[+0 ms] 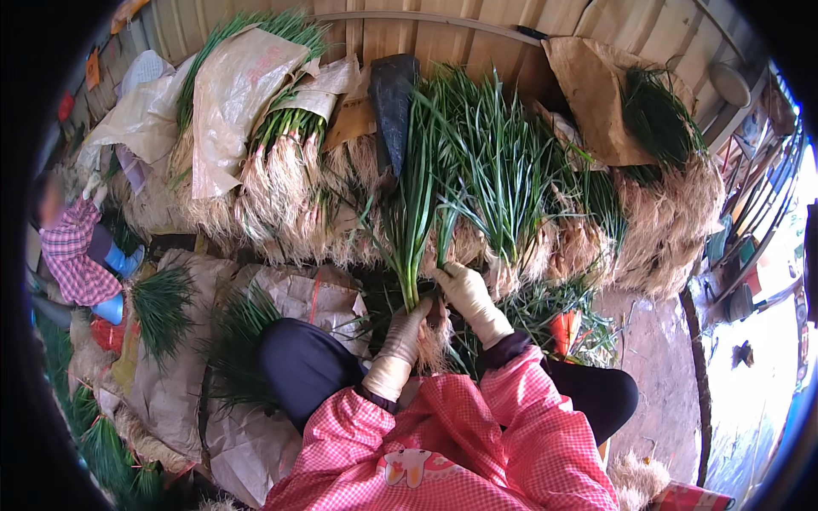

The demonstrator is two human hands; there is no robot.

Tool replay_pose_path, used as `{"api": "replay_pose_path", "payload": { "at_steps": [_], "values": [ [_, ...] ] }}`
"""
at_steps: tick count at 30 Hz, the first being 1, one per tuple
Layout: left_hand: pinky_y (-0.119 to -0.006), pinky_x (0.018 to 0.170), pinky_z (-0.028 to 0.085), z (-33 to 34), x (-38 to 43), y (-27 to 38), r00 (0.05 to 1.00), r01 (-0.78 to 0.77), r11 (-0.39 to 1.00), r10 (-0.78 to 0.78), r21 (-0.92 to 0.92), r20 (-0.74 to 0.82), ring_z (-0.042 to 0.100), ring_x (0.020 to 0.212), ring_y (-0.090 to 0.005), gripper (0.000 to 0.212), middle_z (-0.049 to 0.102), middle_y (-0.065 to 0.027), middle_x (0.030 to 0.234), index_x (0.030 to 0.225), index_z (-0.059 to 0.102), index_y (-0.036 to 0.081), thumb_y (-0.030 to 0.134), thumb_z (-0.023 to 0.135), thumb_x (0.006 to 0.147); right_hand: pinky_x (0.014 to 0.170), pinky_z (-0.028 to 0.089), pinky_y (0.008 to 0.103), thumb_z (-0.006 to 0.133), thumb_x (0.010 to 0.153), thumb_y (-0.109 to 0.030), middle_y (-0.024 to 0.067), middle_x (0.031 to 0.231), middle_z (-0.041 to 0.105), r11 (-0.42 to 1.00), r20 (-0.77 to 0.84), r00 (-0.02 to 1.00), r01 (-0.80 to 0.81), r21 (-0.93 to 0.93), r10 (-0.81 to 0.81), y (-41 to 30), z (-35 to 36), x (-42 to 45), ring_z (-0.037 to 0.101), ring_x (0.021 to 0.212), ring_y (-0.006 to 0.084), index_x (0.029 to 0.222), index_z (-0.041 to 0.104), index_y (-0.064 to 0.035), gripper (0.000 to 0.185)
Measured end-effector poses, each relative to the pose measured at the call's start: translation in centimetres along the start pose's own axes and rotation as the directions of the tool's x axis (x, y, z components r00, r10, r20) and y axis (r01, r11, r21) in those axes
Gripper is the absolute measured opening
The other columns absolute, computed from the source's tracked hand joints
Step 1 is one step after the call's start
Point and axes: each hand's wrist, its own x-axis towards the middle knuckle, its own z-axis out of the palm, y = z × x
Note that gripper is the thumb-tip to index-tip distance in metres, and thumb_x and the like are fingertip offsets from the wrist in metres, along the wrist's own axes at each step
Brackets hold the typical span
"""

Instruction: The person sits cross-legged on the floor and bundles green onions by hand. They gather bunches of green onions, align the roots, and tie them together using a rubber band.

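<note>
My left hand (pixel 407 329), in a pale work glove, grips a small bunch of scallion-like plants (pixel 409 255) low on the stems. Their green leaves point away from me, and pale stringy roots (pixel 433 348) hang by the palm towards my lap. Just to the right, my right hand (pixel 470 297), gloved too, has its fingers closed on a green leaf (pixel 445 239); the pinch itself is partly hidden. Beyond both hands stands a large heap of the same plants (pixel 495 172), leaves up and roots facing me.
Sacking sheets (pixel 246 108) cover more rooted bundles (pixel 287 166) along a corrugated wall (pixel 441 38). Loose leaves (pixel 543 345) litter the ground between my knees. Trimmed green bunches (pixel 239 345) lie left of my knee. At far left sits another person (pixel 80 249) in blue boots.
</note>
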Motion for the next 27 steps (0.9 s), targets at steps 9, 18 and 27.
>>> {"api": "replay_pose_path", "payload": {
  "at_steps": [9,18,27],
  "values": [
    [-0.016,0.038,0.027,-1.0,-0.8,0.9,0.995,0.045,0.971,-0.064,0.237,0.074,0.04,0.042,-0.0033,0.021,0.052,0.005,0.057,0.072,0.058,0.012,0.03,0.068,0.077,0.051,0.045,0.0327,0.056,0.086,-0.024,0.0075,0.064,0.057,1.0,-0.239,0.971,0.006,0.027,0.001,0.0,3.0,-3.0,0.058,0.057,0.0248,0.077,0.057,-0.0036,0.022],
    [-0.025,0.06,0.049,0.5,-3.5,3.2,0.928,0.132,0.991,-0.135,0.034,0.347,0.059,0.067,-0.0137,0.022,0.062,-0.0051,0.079,0.101,0.058,0.0,0.01,0.061,0.082,0.052,0.045,0.0269,0.057,0.084,-0.034,0.0028,0.068,0.059,0.947,-0.054,0.957,-0.273,0.169,0.286,13.0,0.6,-5.9,0.057,0.06,0.0161,0.091,0.059,-0.0056,0.029],
    [-0.033,0.067,0.05,-1.1,-2.2,1.3,0.916,0.29,0.954,-0.253,-0.077,0.311,0.056,0.066,-0.0132,0.028,0.054,0.0017,0.065,0.106,0.055,0.005,0.014,0.063,0.081,0.065,0.05,0.0367,0.065,0.077,-0.038,0.0136,0.079,0.062,0.756,-0.255,0.931,-0.361,-0.545,0.261,8.3,-7.3,1.0,0.062,0.074,0.0281,0.095,0.053,-0.0053,0.039]
  ]
}}
